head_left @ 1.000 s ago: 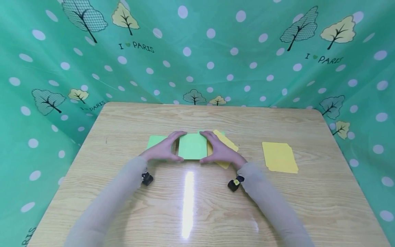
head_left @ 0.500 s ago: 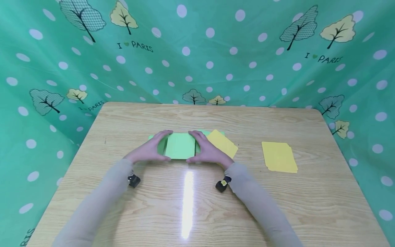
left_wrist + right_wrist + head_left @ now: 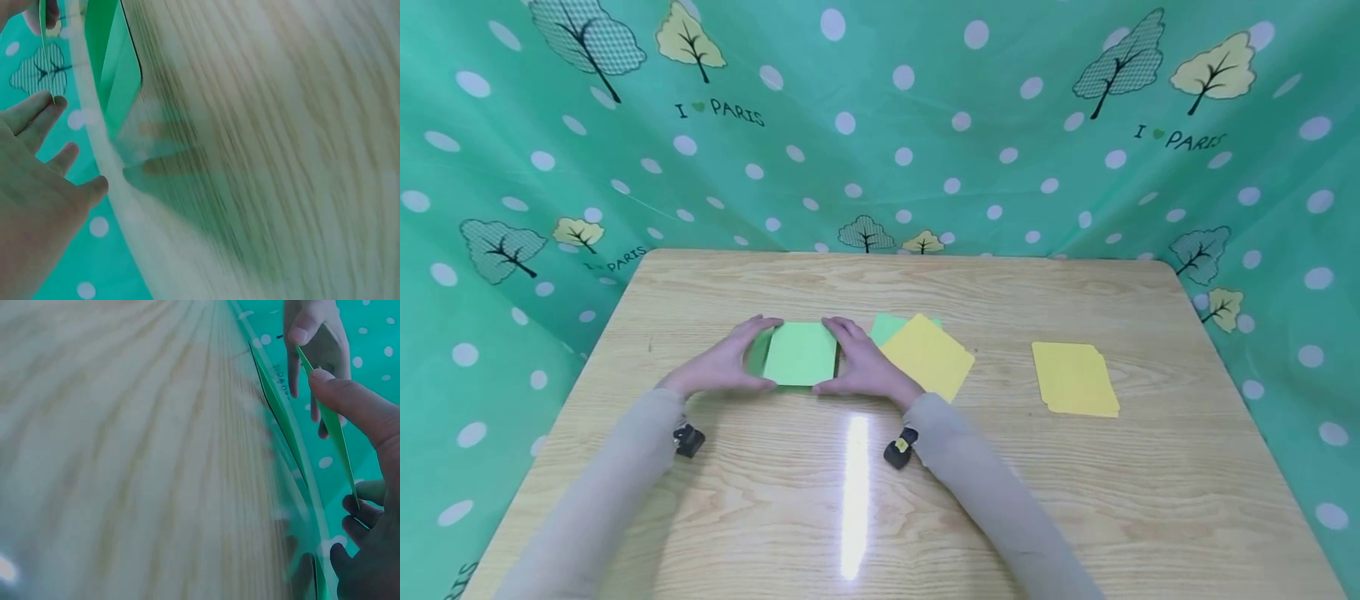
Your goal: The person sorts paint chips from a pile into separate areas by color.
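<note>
"Hanging at the back and both sides, that's a green cloth (image 3: 936,125), isn't it?"

"Yes, printed with pale dots, trees and PARIS lettering. Next in size is the desk (image 3: 775,517), wood-grained, with a bright streak of light across it."

"And over the desk?"

"Two grey sleeves (image 3: 602,492), then the hands. The left hand (image 3: 722,362) is clamped on the left edge of a green sheet (image 3: 801,354), thumb at the near corner and fingers at the far one. The right hand (image 3: 865,367) grips the right edge the same way."

"Where exactly is that sheet?"

"Left of the desk's middle, raised off the surface. A second green sheet (image 3: 275,406) lies below it, partly hidden."

"Anything to the right?"

"Near the right hand, a turned yellow sheet (image 3: 928,357) overlaps another green sheet (image 3: 887,326). Well apart, farther right, lies a yellow stack (image 3: 1077,379), its edges slightly uneven."

"Smallest?"

"A black device (image 3: 688,440) at each wrist."
</note>
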{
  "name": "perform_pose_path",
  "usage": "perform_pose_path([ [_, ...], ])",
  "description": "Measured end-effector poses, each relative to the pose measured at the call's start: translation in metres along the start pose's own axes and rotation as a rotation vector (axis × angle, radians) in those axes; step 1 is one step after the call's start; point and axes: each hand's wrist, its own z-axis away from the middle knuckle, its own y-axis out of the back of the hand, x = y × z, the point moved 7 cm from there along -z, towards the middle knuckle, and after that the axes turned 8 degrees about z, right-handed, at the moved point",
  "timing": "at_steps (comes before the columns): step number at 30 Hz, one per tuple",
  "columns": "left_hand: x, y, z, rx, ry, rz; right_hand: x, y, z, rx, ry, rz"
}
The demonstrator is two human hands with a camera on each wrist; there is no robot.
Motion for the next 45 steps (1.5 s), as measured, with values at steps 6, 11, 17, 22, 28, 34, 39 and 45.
perform_pose_path([
  [6,-0.014,0.005,0.007,-0.019,0.018,0.004,-0.008,-0.011,-0.010,-0.006,-0.005,0.036],
  [11,-0.027,0.008,0.012,-0.020,0.043,-0.021,-0.015,-0.016,-0.019,-0.010,-0.008,0.076],
  [17,-0.034,0.012,0.016,-0.009,0.047,-0.050,-0.020,-0.023,-0.026,-0.039,-0.022,0.176],
  [22,-0.034,0.013,0.017,-0.009,0.033,-0.055,-0.021,-0.026,-0.027,-0.065,-0.045,0.229],
  [28,-0.034,0.012,0.015,-0.014,0.028,-0.084,-0.021,-0.026,-0.027,-0.077,-0.071,0.211],
  [34,-0.037,0.009,0.014,-0.028,0.038,-0.080,-0.020,-0.030,-0.029,-0.084,-0.083,0.238],
  [39,-0.038,0.008,0.015,-0.030,0.035,-0.078,-0.020,-0.031,-0.029,-0.100,-0.081,0.248],
  [45,-0.036,0.010,0.016,-0.020,0.030,-0.052,-0.017,-0.028,-0.027,-0.096,-0.057,0.196],
])
